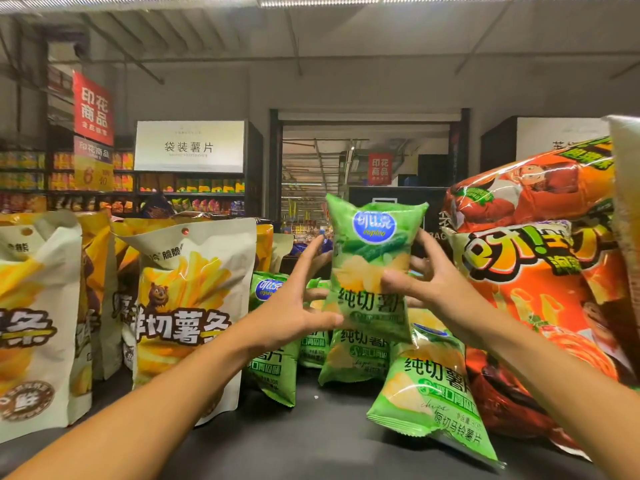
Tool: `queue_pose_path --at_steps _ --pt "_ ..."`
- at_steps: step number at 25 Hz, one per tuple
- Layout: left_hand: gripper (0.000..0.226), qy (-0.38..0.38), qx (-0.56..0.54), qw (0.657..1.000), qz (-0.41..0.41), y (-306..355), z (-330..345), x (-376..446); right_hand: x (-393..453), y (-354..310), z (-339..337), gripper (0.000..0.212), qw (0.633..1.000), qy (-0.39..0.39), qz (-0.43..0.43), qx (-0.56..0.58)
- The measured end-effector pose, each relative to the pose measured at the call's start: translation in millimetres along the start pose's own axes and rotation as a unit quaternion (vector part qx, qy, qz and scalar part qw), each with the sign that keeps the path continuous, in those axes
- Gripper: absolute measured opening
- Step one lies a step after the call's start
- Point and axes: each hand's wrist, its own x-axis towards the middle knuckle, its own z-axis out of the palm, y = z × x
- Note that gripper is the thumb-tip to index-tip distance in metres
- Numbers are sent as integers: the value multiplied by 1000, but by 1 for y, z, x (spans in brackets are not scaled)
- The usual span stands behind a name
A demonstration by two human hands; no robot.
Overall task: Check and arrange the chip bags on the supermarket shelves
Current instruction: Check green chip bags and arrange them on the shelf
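Held bag: a small green chip bag (pixel 372 268) is held upright above the dark shelf (pixel 311 434), in the middle of the view, its blue oval logo at the top facing the camera.
Right hand: the right hand (pixel 424 282) clamps the bag's right edge, thumb across the front near the middle and fingers curled round behind.
Left hand: the left hand (pixel 294 306) is at the bag's left edge; its thumb touches the lower left of the front, the forefinger stretches up beside the edge, and the other fingers reach behind the bag. Whether it truly grips or only steadies cannot be told for sure.
Other green bags: more bags of the same kind lie below and behind the held one. One leaning green bag (pixel 433 393) lies tilted at the lower right with its bottom seam toward the camera; another green bag (pixel 273 341) stands to the left, partly hidden by the left forearm; a few more are bunched between them.
Left neighbours: tall white-and-yellow fries pouches (pixel 187 306) with a bear picture stand in rows on the same shelf.
Right neighbours: large orange snack bags (pixel 540 278) are stacked just beside the green ones.
Background: across the aisle stand further stocked shelves, a white sign (pixel 189 146) and red hanging signs (pixel 92 108).
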Motion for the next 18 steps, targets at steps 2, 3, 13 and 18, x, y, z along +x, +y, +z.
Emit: queue_pose_path --at_steps 2,3,13,18 --pt "110 26 -15 999 -26 0 -2 1 -2 1 7 109 1000 -22 16 0" --pt "112 48 -11 998 -26 0 -3 2 -2 2 12 104 999 -26 20 11" --pt "129 -17 36 988 -151 -3 -10 1 1 12 9 125 997 -28 77 -4" --pt "139 -62 75 975 -201 -6 -3 -2 0 18 9 107 985 -56 56 -151"
